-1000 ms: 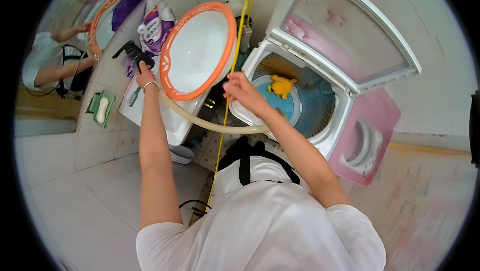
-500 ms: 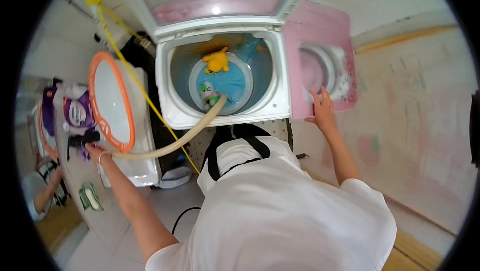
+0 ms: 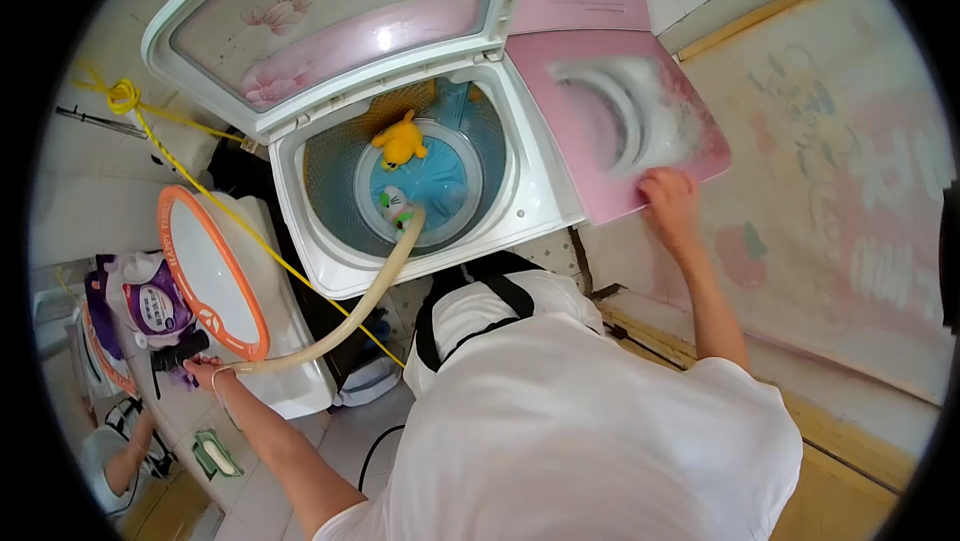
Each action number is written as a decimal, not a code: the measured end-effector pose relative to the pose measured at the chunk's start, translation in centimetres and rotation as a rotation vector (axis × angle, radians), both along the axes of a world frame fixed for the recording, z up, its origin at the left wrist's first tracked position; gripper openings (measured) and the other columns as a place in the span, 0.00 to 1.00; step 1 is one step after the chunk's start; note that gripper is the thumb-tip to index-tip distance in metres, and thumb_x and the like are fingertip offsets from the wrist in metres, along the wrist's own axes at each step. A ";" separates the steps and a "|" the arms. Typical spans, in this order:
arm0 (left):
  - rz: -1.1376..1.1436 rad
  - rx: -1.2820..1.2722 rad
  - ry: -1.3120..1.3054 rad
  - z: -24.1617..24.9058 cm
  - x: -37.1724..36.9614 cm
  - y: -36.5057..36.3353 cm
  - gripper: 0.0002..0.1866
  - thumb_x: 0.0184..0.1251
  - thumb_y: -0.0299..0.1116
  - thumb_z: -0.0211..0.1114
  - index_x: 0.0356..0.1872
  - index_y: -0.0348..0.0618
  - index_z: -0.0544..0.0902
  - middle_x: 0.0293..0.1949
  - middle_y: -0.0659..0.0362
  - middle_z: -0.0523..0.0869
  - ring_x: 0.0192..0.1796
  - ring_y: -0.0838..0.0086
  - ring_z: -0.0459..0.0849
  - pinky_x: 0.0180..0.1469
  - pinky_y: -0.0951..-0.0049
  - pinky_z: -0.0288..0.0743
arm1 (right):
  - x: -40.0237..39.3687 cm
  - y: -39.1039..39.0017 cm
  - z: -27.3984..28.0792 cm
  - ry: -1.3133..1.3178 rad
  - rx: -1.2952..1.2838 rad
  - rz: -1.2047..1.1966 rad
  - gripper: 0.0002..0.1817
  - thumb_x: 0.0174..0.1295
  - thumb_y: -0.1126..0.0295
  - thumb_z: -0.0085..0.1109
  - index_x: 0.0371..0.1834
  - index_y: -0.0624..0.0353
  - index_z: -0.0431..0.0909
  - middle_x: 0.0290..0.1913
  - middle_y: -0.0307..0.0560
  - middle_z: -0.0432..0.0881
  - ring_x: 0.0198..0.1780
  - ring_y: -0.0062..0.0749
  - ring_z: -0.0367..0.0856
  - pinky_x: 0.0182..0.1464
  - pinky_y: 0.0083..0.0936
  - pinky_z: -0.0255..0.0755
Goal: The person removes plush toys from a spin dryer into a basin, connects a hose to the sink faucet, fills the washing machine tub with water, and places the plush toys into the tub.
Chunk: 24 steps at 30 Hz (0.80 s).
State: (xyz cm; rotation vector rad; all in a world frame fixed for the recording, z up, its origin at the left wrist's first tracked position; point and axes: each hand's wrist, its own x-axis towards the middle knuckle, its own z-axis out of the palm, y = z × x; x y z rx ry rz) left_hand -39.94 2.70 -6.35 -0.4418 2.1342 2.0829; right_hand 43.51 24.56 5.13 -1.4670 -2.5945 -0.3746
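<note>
A twin-tub washing machine [image 3: 545,203] stands before me with its left lid raised. In the blue wash tub lie a yellow plush toy [image 3: 399,140] and a white-and-green plush toy [image 3: 396,207]. A beige hose [image 3: 352,313] runs from the tap side into the tub. My left hand [image 3: 207,369] reaches to the black tap [image 3: 178,351] at the hose's end by the sink. My right hand [image 3: 668,198] rests on the front edge of the pink spinner lid [image 3: 600,131], fingers curled over it.
A white basin with an orange rim [image 3: 212,276] leans on the sink at left. A purple-and-white detergent bag [image 3: 152,306] stands behind it. A yellow cord [image 3: 215,206] crosses between sink and machine. A green soap dish [image 3: 216,454] sits on the counter. A mirror reflects me at lower left.
My right hand went from the hose at the tub rim to the pink spinner lid. The hose end now lies in the tub. My view swung right and tilted.
</note>
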 end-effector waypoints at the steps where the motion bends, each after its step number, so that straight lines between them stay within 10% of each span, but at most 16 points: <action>1: -0.010 0.001 -0.002 0.6 0.9 0.4 0.19 0.65 0.51 0.57 0.24 0.47 0.72 0.15 0.66 0.66 0.14 0.80 0.62 0.15 0.78 0.55 | -0.3 0.4 2.7 -0.004 0.058 -0.054 0.19 0.43 0.73 0.69 0.41 0.49 0.77 0.47 0.41 0.77 0.53 0.37 0.74 0.56 0.38 0.62; 5: 0.032 0.001 0.007 1.9 2.4 1.1 0.19 0.68 0.47 0.58 0.21 0.44 0.73 0.15 0.65 0.72 0.13 0.80 0.63 0.14 0.77 0.56 | -2.3 8.0 10.3 0.167 0.554 0.000 0.19 0.45 0.71 0.68 0.44 0.49 0.80 0.42 0.40 0.78 0.46 0.36 0.75 0.48 0.36 0.64; 8: -0.004 0.037 0.021 1.7 1.8 0.9 0.20 0.68 0.47 0.58 0.21 0.45 0.73 0.15 0.66 0.72 0.13 0.80 0.63 0.14 0.77 0.55 | -4.4 16.7 13.8 0.341 0.550 0.077 0.20 0.54 0.69 0.64 0.51 0.59 0.77 0.46 0.47 0.79 0.48 0.43 0.75 0.50 0.33 0.67; 10: 0.014 -0.014 -0.001 2.0 2.5 1.0 0.21 0.67 0.51 0.57 0.22 0.46 0.73 0.14 0.67 0.68 0.13 0.80 0.63 0.14 0.80 0.55 | -8.2 23.5 15.8 0.375 0.313 -0.013 0.39 0.50 0.58 0.66 0.63 0.64 0.62 0.63 0.63 0.65 0.62 0.59 0.63 0.66 0.46 0.56; 18: 0.059 -0.035 0.018 1.1 1.5 0.8 0.21 0.66 0.51 0.58 0.21 0.46 0.74 0.14 0.67 0.69 0.12 0.81 0.62 0.13 0.79 0.54 | -8.7 29.4 13.7 0.414 0.564 0.161 0.45 0.50 0.49 0.68 0.68 0.57 0.58 0.67 0.56 0.63 0.68 0.54 0.59 0.69 0.42 0.54; 21: 0.034 -0.013 0.022 1.3 1.9 0.7 0.21 0.65 0.51 0.59 0.21 0.46 0.74 0.13 0.67 0.68 0.12 0.81 0.62 0.13 0.80 0.54 | -9.6 23.5 14.3 0.500 0.562 0.304 0.21 0.59 0.64 0.61 0.53 0.62 0.75 0.46 0.51 0.78 0.47 0.46 0.75 0.51 0.32 0.67; 24: 0.036 -0.007 0.018 1.0 1.7 1.0 0.20 0.66 0.51 0.59 0.24 0.44 0.75 0.12 0.66 0.68 0.11 0.80 0.62 0.12 0.77 0.53 | -4.4 20.8 4.3 0.561 0.123 -0.004 0.24 0.63 0.63 0.56 0.59 0.63 0.68 0.56 0.56 0.73 0.57 0.43 0.71 0.61 0.34 0.62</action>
